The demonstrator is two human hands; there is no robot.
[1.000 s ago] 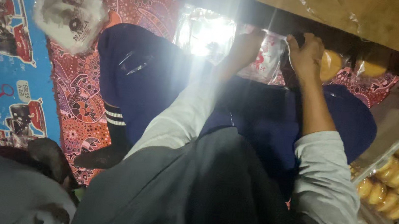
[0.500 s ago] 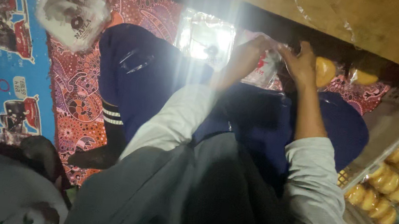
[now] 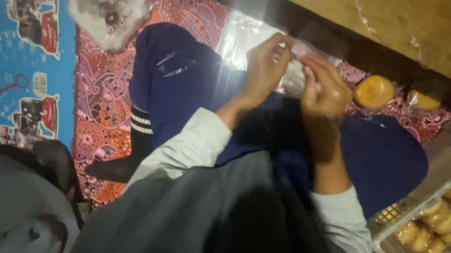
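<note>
Your left hand [image 3: 265, 64] and your right hand [image 3: 324, 89] are raised close together above your lap, and between them they hold a small clear plastic bag [image 3: 296, 78]. The fingers of your left hand are pressed together, pinching the bag's upper edge; the fingers of your right hand curl around its other side, closed on the plastic. What sits inside the bag is too blurred to tell. The bag hangs over your dark blue trousers [image 3: 185, 89], just in front of a sheet of shiny clear plastic [image 3: 241, 33] lying on the floor mat.

Just beside your right hand, on the red patterned mat [image 3: 99, 102], lies a round orange bun [image 3: 373, 92] in its own clear wrap, and a second wrapped bun [image 3: 423, 101] lies near it under the edge of a wooden board [image 3: 414, 29]. At the lower right, well apart from your hands, a pale plastic crate [image 3: 433, 165] holds rows of more golden buns [image 3: 450, 222]. Toward the upper left a white printed plastic bag [image 3: 108, 11] rests on the mat, next to a blue mat with cartoon pictures [image 3: 21, 55]. Your grey sleeves reach to the forearms
</note>
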